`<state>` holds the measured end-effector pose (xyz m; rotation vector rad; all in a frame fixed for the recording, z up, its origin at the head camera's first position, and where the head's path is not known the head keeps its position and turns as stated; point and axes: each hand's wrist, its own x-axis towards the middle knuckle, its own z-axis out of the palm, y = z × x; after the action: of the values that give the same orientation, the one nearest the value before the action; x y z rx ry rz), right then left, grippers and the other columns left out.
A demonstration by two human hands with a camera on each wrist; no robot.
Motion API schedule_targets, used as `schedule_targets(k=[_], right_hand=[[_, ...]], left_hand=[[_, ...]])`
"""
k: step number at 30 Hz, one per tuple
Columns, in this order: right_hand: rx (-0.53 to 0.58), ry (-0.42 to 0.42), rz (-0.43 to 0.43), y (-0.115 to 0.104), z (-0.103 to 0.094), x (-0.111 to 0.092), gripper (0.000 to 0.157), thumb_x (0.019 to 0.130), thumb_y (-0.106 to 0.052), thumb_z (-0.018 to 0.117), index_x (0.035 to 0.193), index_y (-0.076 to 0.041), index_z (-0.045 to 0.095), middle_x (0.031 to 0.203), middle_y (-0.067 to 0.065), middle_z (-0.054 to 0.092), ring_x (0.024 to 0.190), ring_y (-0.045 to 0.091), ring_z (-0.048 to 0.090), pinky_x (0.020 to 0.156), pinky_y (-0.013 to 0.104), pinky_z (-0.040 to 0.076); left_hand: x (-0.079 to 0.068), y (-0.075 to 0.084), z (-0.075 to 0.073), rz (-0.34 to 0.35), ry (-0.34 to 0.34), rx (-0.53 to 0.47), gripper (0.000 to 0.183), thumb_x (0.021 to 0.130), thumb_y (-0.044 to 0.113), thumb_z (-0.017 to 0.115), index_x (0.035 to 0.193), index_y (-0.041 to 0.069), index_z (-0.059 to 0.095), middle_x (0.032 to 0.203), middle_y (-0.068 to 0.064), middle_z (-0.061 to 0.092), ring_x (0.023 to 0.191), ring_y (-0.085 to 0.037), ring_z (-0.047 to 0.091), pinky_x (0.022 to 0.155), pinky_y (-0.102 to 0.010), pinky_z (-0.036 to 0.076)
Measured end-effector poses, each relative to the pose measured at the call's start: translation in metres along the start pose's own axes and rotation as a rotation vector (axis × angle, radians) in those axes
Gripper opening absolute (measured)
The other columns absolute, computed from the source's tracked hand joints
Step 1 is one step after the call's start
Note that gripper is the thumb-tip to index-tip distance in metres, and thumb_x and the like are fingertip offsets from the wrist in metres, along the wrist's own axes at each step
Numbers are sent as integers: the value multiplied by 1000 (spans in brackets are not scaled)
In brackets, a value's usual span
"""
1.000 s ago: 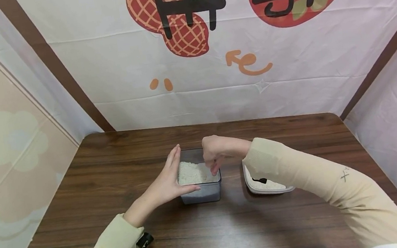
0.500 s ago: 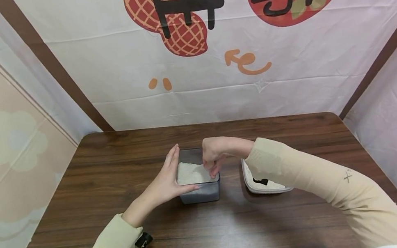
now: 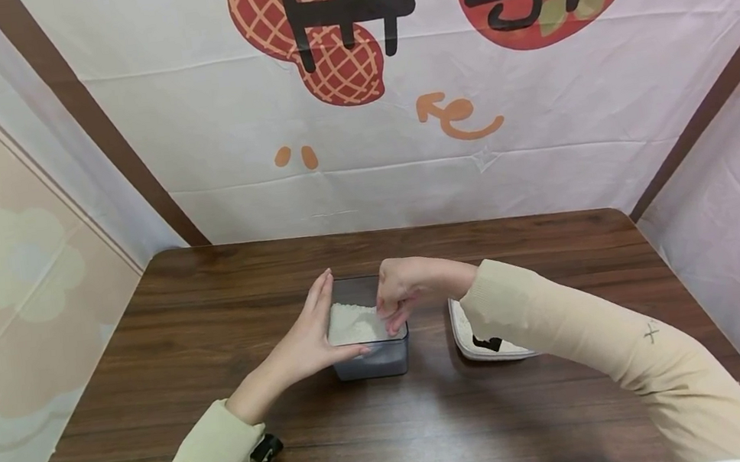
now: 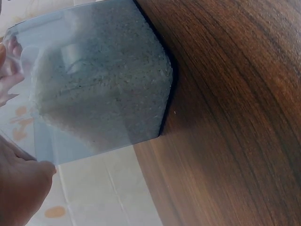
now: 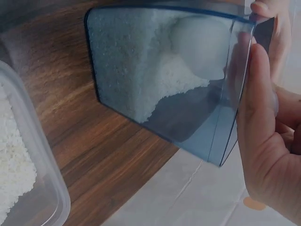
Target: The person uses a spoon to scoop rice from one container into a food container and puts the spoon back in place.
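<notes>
A see-through blue-grey plastic container [image 3: 372, 363] stands mid-table with white rice [image 3: 355, 321] in it. My left hand [image 3: 308, 339] holds its left side, the thumb along the front rim and the fingers reaching to the far corner. My right hand [image 3: 399, 289] is bent down at the container's right rim with curled fingers. Through the wall in the right wrist view, a whitish rounded scoop [image 5: 200, 47] shows among the rice, below my right fingers. Its handle is hidden by the hand. In the left wrist view the rice is heaped behind the container's wall [image 4: 99, 70].
To the right, partly under my right sleeve, sits a clear-white tub [image 3: 496, 356] with rice and a black object [image 3: 488, 343] in it. The brown wooden table [image 3: 341, 450] ends at a printed cloth wall [image 3: 222, 157] behind. A single grain lies near the container.
My right hand has moved slightly down and toward me at the container's right side, and the rice surface below it has shifted a little. My left hand keeps its hold.
</notes>
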<state>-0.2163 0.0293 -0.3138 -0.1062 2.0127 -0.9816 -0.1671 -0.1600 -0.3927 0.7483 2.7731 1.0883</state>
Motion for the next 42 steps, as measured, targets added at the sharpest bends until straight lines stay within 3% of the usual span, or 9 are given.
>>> schedule_targets(k=[3, 7, 14, 24, 33, 42], right_hand=[[-39, 5, -20, 0, 4, 1, 15, 82, 12, 53, 93, 13, 62, 73, 16, 64, 59, 17, 64, 61, 26, 53], [-45, 30, 13, -2, 10, 4, 14, 82, 10, 56, 94, 13, 63, 71, 18, 65, 56, 18, 64, 59, 27, 53], [57, 55, 52, -2, 12, 7, 14, 82, 10, 57, 94, 15, 63, 74, 26, 65, 56, 24, 64, 59, 29, 54], [182, 14, 54, 2, 5, 2, 21, 84, 11, 54, 103, 18, 59, 76, 26, 65, 54, 20, 63, 61, 27, 54], [286, -20, 31, 10, -3, -2, 22, 84, 11, 55, 105, 18, 57, 67, 21, 64, 57, 20, 64, 63, 26, 54], [324, -39, 14, 17, -8, -5, 24, 86, 8, 54, 108, 17, 57, 70, 20, 65, 59, 18, 65, 63, 23, 53]], left_hand=[[0, -1, 0, -9, -4, -12, 118, 68, 45, 77, 145, -2, 0, 151, -15, -1, 134, -35, 16, 101, -52, 28], [-1, -2, 1, -15, -9, -19, 118, 69, 45, 76, 145, -1, -1, 150, -16, -1, 134, -36, 16, 100, -53, 29], [-2, -1, 1, -17, -6, -18, 117, 68, 43, 77, 145, -1, 0, 150, -16, 0, 134, -36, 16, 101, -52, 29], [0, -1, 0, -15, -3, -7, 118, 68, 46, 76, 145, 1, 0, 150, -17, 1, 134, -36, 16, 100, -53, 29], [2, -1, 0, -12, 0, 1, 119, 67, 49, 76, 145, 0, 0, 150, -17, 1, 134, -36, 17, 101, -52, 29], [2, -2, 0, -9, 9, 11, 119, 67, 47, 77, 145, 1, 0, 151, -14, 0, 134, -34, 16, 102, -51, 28]])
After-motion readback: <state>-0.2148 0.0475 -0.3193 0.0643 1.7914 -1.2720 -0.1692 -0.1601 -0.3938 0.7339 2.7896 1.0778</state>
